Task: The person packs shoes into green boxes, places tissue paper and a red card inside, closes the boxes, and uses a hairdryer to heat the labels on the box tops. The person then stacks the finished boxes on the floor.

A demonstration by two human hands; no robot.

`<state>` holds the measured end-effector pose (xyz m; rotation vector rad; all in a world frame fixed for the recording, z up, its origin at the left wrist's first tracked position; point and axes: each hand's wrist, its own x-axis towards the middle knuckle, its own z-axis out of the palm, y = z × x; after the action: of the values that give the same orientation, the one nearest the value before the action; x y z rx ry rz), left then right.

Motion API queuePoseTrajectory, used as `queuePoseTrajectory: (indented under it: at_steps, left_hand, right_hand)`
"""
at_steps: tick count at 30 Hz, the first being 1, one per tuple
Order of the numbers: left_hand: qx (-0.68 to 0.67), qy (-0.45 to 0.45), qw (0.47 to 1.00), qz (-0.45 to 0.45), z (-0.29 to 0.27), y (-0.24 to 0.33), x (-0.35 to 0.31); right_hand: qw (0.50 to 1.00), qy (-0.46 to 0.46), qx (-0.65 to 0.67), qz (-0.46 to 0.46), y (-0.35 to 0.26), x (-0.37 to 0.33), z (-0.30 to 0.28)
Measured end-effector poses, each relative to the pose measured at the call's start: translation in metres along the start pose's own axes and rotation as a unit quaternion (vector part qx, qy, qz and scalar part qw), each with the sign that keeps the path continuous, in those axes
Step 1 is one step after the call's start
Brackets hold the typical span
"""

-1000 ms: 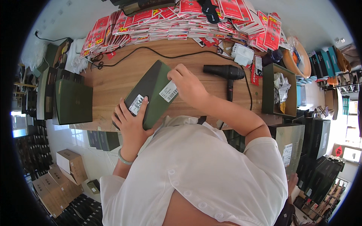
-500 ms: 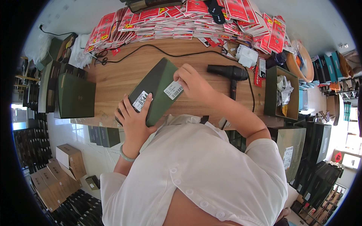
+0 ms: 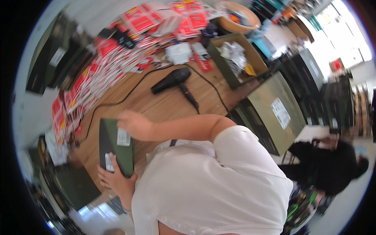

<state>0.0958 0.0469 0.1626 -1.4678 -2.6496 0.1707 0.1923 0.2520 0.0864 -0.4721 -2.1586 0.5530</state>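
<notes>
A green shoe box (image 3: 128, 156) is tilted near the left front of the wooden table (image 3: 143, 111). My left hand (image 3: 117, 180) grips its near end, fingers over the dark side and thumb by a white label (image 3: 109, 161). A second white label (image 3: 123, 138) with a barcode lies on the green face. At the top edge of that label, my right hand (image 3: 135, 124) has its fingers curled together, somewhat blurred. To the right of the box, a black hair dryer (image 3: 172, 80) lies on the table with its cord around it.
Piles of red printed packets (image 3: 102, 74) line the table's far edge. An open green box (image 3: 220, 62) of crumpled packaging stands at the far right. A large olive carton (image 3: 270, 107) is at my right; beyond it is a person in black (image 3: 329, 164). Dark green boxes (image 3: 74, 188) stand left.
The view has swung to the right, so the table and box appear turned and farther left. A person in black has come into view. Both hands stay at the box.
</notes>
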Motion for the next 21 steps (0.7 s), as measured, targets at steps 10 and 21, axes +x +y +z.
queuePoseTrajectory:
  at_steps: [10,21]
  left_hand:
    - [0.091,0.018,0.995,0.023,0.019,-0.01,0.002]
    - [0.003,0.024,0.999,0.021,0.003,-0.003,-0.004]
  right_hand:
    - [0.992,-0.085,-0.091,0.034,-0.019,0.001,-0.001]
    - [0.967,-0.252,-0.008,0.048,-0.017,0.019,-0.03]
